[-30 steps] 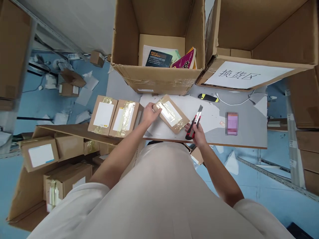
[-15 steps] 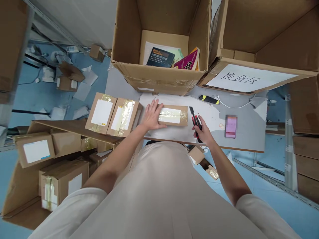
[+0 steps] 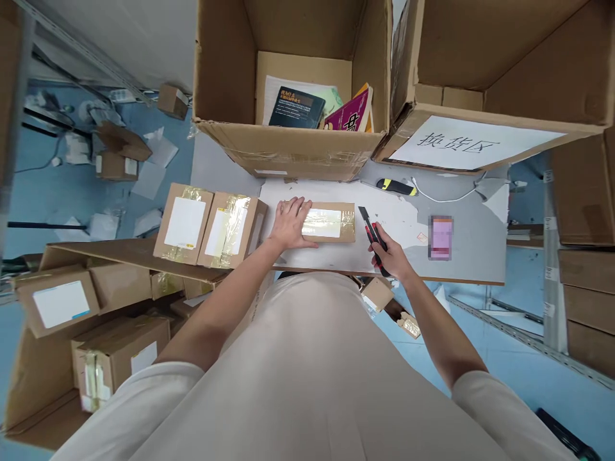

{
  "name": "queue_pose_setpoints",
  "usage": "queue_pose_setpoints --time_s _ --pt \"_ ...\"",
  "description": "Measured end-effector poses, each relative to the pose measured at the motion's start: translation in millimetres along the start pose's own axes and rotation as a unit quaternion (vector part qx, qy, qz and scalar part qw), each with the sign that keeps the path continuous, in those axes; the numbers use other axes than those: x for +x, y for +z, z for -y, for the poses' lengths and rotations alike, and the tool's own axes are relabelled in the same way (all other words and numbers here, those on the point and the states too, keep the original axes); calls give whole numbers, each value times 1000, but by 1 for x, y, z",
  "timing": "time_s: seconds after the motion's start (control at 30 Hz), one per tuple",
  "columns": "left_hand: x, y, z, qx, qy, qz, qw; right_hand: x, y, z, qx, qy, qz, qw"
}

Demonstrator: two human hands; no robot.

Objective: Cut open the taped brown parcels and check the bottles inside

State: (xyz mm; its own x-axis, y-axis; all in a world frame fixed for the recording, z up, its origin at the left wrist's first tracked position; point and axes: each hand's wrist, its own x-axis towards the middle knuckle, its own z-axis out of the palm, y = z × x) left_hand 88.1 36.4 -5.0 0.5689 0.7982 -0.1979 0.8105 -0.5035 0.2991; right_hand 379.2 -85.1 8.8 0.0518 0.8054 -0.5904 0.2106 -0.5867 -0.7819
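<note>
A small taped cardboard parcel [image 3: 331, 223] with a white label lies flat on the grey table [image 3: 471, 256]. My left hand [image 3: 291, 224] rests on the parcel's left end, fingers spread, pressing it down. My right hand [image 3: 390, 255] grips a red and black utility knife [image 3: 372, 234]. The knife's blade points toward the parcel's right end, just beside it.
Two more taped parcels [image 3: 209, 224] sit at the table's left. An open carton with books [image 3: 298, 89] and a second carton bearing a paper sign [image 3: 473, 96] stand at the back. A yellow and black cutter [image 3: 396, 187], a cable and a phone [image 3: 441, 237] lie right. Boxes fill the floor left.
The parcel, tilted and lifted a second ago, now lies flat and square on the table under my left hand. My right hand has lowered the knife and turned its blade toward the parcel.
</note>
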Motion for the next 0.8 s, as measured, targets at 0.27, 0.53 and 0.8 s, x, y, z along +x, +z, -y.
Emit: queue_pose_setpoints --time_s 0.27,0.53,0.8 --pt "-1 3 1 -6 7 -8 1000 6 11 -4 58 17 -6 998" --pt "-1 5 3 -14 7 -16 1000 3 6 -5 73 19 43 996" --pt "2 7 2 -20 -5 -29 999 10 -16 9 -70 12 73 995"
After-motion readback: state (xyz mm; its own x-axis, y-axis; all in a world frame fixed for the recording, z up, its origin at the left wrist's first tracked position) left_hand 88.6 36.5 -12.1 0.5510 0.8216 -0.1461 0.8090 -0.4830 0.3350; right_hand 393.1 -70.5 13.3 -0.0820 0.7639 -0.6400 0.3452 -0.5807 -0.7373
